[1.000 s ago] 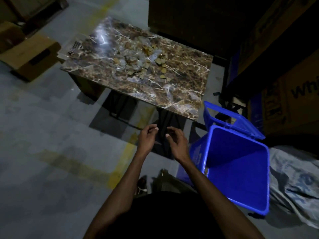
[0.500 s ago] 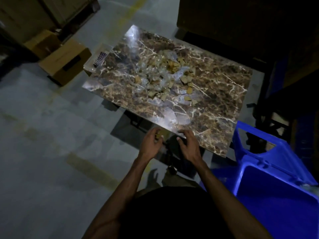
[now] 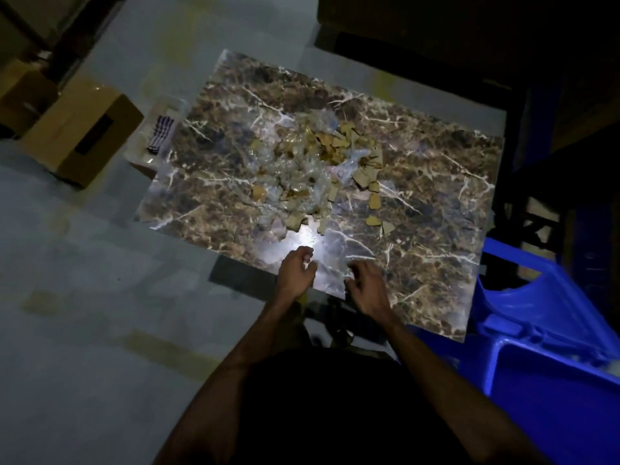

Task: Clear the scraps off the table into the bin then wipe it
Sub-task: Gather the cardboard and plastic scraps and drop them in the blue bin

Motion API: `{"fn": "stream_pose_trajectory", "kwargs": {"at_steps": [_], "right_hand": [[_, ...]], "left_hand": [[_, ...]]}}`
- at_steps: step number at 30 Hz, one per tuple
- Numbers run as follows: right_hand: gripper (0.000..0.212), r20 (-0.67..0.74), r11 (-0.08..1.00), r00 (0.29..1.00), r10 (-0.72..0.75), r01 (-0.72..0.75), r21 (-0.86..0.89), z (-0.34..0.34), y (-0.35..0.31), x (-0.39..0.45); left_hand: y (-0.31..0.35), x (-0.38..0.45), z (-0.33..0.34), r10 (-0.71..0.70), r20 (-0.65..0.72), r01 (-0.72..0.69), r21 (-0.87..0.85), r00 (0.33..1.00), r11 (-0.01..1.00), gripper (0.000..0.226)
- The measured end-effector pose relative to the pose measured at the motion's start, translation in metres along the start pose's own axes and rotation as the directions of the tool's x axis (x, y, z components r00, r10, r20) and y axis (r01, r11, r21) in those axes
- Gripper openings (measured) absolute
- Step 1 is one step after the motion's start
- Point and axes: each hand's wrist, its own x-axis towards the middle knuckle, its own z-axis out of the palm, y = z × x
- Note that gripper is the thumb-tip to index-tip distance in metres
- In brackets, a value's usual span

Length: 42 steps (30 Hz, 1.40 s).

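Observation:
A brown marble-patterned table (image 3: 436,203) carries a pile of scraps (image 3: 322,169) in its middle: tan cardboard bits mixed with crumpled clear plastic. My left hand (image 3: 297,271) and my right hand (image 3: 367,288) hover side by side over the table's near edge, short of the pile, fingers loosely curled and holding nothing. A blue plastic bin (image 3: 550,370) with its lid up stands on the floor at the right, below the table's near right corner. A checked cloth (image 3: 161,133) lies in a clear tray beyond the table's left edge.
Cardboard boxes (image 3: 84,132) sit on the grey floor at the left. Dark furniture and stacked boxes (image 3: 570,95) close off the back and right. Open floor lies to my left.
I have stepped closer to the table. Both hands have moved forward from above the floor to over the table's near edge. The bin has shifted to the lower right of the view.

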Motion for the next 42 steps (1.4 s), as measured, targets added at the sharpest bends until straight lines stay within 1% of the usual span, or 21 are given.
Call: {"fn": "stream_pose_trajectory", "kwargs": {"at_steps": [2,4,6,8,10,11,14,16,17,19,21,23,25,26,28,30,32,35,38,40,42], "right_hand": [[0.045,0.004,0.999,1.0,0.011,-0.011,-0.054,0.006,-0.01,0.013],[0.042,0.015,0.998,1.0,0.021,-0.02,-0.064,0.007,-0.02,0.029],[0.038,0.003,0.998,0.999,0.052,-0.052,-0.038,0.008,-0.027,0.045],[0.035,0.006,0.998,0.998,0.069,-0.069,0.002,0.007,-0.031,0.059],[0.032,-0.006,0.997,0.998,0.058,-0.058,0.045,0.003,-0.033,0.073],[0.031,-0.04,0.997,0.998,0.049,-0.047,0.064,-0.003,-0.033,0.079],[0.032,-0.218,0.997,0.973,0.073,-0.072,0.013,-0.022,-0.023,0.09],[0.042,-0.332,0.98,0.927,0.175,-0.195,-0.028,-0.029,-0.004,0.094],[0.051,-0.342,0.965,0.907,0.244,-0.263,-0.011,-0.032,0.008,0.095],[0.069,-0.271,0.944,0.909,0.317,-0.33,-0.002,-0.032,0.032,0.101],[0.076,-0.168,0.96,0.951,0.26,-0.272,-0.058,-0.027,0.05,0.109],[0.075,-0.102,0.988,0.988,0.12,-0.129,-0.083,-0.025,0.059,0.118],[0.072,-0.105,0.998,0.994,0.004,-0.01,-0.056,-0.025,0.063,0.129],[0.07,-0.127,1.0,0.992,-0.012,0.012,-0.004,-0.027,0.064,0.135],[0.065,-0.163,0.99,0.987,0.0,0.023,0.136,-0.031,0.068,0.147],[0.063,-0.201,0.975,0.979,-0.02,0.064,0.214,-0.037,0.068,0.161],[0.058,-0.231,0.96,0.972,-0.044,0.105,0.26,-0.045,0.066,0.177],[0.052,-0.256,0.94,0.967,-0.015,0.101,0.325,-0.059,0.057,0.202],[0.049,-0.284,0.925,0.959,-0.01,0.117,0.362,-0.078,0.045,0.23],[0.049,-0.281,0.942,0.959,-0.025,0.117,0.315,-0.088,0.038,0.249],[0.051,-0.223,0.966,0.973,-0.066,0.119,0.23,-0.094,0.034,0.269]], "left_hand": [[-0.003,0.02,-0.005,0.013,0.103,-0.017,0.037,0.995,0.999,0.035],[-0.001,0.041,-0.007,0.06,0.192,-0.073,0.062,0.979,0.995,0.04],[0.004,0.058,-0.007,0.083,0.244,-0.11,0.095,0.966,0.989,0.045],[0.013,0.07,-0.004,0.086,0.26,-0.116,0.102,0.962,0.988,0.046],[0.022,0.081,0.003,0.088,0.259,-0.117,0.098,0.962,0.988,0.048],[0.026,0.086,0.008,0.082,0.259,-0.11,0.096,0.962,0.989,0.049],[0.034,0.095,0.025,0.105,0.226,-0.126,0.076,0.968,0.989,0.052],[0.036,0.098,0.038,0.134,0.163,-0.144,0.052,0.978,0.988,0.049],[0.038,0.099,0.045,0.148,0.127,-0.151,0.021,0.981,0.988,0.048],[0.049,0.101,0.058,0.154,0.034,-0.153,-0.033,0.987,0.988,0.041],[0.07,0.102,0.067,0.131,-0.068,-0.136,-0.075,0.989,0.988,0.032],[0.091,0.105,0.072,0.16,-0.165,-0.176,-0.088,0.973,0.98,0.028],[0.109,0.114,0.075,0.223,-0.228,-0.249,-0.092,0.948,0.964,0.032],[0.117,0.123,0.075,0.254,-0.236,-0.283,-0.098,0.938,0.954,0.037],[0.13,0.145,0.077,0.307,-0.234,-0.321,-0.025,0.923,0.947,0.052],[0.142,0.165,0.079,0.306,-0.21,-0.274,0.17,0.929,0.947,0.072],[0.146,0.178,0.083,0.283,-0.172,-0.227,0.284,0.944,0.931,0.079],[0.133,0.183,0.088,0.317,-0.116,-0.267,0.319,0.941,0.909,0.068],[0.117,0.168,0.094,0.383,-0.121,-0.333,0.304,0.916,0.893,0.054],[0.109,0.154,0.096,0.408,-0.134,-0.366,0.259,0.903,0.894,0.048],[0.098,0.141,0.094,0.454,-0.138,-0.415,0.239,0.88,0.878,0.045]]}}
